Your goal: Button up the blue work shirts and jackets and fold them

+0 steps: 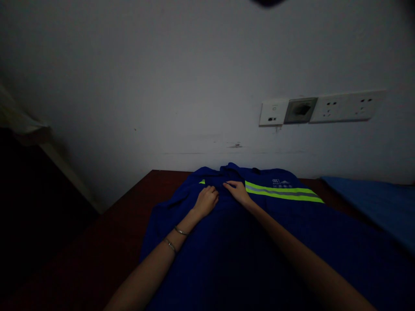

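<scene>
A dark blue work jacket (279, 216) lies spread over the table, with a yellow-green and grey reflective stripe across its chest and a pale printed logo above the stripe on the right. My left hand (206, 200) is closed on the jacket front, its fingers curled on the cloth just below the collar. Close by on the right, my right hand (237, 191) pinches the jacket's front edge between thumb and fingers. The two hands are a small gap apart. Dim light hides the details of the cloth between them.
The dark red table (129, 207) meets a pale wall (162, 86) behind the jacket. A lighter blue cloth (372, 198) lies at the right. Several sockets and switches (327, 109) sit on the wall. A dark area (39, 203) lies left of the table.
</scene>
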Demonstrator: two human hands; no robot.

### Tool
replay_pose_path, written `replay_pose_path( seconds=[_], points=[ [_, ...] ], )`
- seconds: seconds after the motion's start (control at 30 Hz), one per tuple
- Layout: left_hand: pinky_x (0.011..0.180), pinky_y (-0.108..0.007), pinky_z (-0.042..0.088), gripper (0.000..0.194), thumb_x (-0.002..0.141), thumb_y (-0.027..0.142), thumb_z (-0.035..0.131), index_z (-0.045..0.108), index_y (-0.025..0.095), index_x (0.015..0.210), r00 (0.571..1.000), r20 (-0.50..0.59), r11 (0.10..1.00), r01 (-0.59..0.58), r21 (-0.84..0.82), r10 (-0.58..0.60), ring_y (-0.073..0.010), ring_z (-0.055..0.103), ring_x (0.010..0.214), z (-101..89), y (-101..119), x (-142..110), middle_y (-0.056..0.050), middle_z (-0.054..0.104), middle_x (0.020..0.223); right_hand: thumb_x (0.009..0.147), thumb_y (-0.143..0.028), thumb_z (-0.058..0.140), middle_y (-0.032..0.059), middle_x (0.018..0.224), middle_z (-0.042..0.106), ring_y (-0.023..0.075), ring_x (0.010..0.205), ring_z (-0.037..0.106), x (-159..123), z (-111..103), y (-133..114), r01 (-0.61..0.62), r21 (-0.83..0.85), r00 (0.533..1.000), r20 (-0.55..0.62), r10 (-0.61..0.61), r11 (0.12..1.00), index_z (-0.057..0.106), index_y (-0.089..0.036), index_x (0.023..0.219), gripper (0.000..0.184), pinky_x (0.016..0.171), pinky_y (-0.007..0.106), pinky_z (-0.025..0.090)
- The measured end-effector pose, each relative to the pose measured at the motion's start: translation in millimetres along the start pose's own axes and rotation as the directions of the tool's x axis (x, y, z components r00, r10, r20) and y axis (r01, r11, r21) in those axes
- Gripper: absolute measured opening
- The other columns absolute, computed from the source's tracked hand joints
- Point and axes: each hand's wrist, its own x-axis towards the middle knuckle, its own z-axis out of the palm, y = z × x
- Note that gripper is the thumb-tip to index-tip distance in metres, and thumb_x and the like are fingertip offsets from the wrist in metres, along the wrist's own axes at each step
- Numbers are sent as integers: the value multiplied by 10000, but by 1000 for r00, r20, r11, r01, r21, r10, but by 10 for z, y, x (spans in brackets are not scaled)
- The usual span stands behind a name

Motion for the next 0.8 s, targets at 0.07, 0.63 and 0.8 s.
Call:
replay_pose_path(
  seconds=[0.07, 0.63, 0.8],
  points=[
    [796, -327, 373, 183, 838, 203, 421, 598, 166, 866, 999, -41, 999, 18, -36, -19, -189, 487, 884, -5, 5, 2, -71, 562, 896, 704, -381, 559, 79, 910, 684, 229, 898, 603, 1, 0, 6, 2, -5, 1000, -13, -2, 1000, 695, -136, 834, 308, 856, 348, 422],
    [742, -252, 427, 164, 750, 151, 485, 647, 168, 768, 922, -129, 723, 193, -663, -365, -138, 592, 757, 33, 51, 37, -17, 669, 795, 689, -329, 598, 48, 910, 688, 216, 926, 603, 41, -19, -101, 62, 16, 993, 100, -63, 998, 701, -188, 850, 237, 900, 366, 405],
    [736, -260, 441, 150, 721, 147, 503, 653, 153, 723, 877, -102, 635, 255, -729, -469, -141, 600, 748, 15, 94, 55, -26, 674, 767, 674, -379, 604, 52, 903, 688, 230, 920, 603, 33, -16, -87, 11, 7, 999, 46, -11, 1000, 706, -190, 826, 263, 877, 373, 420]
  ],
)
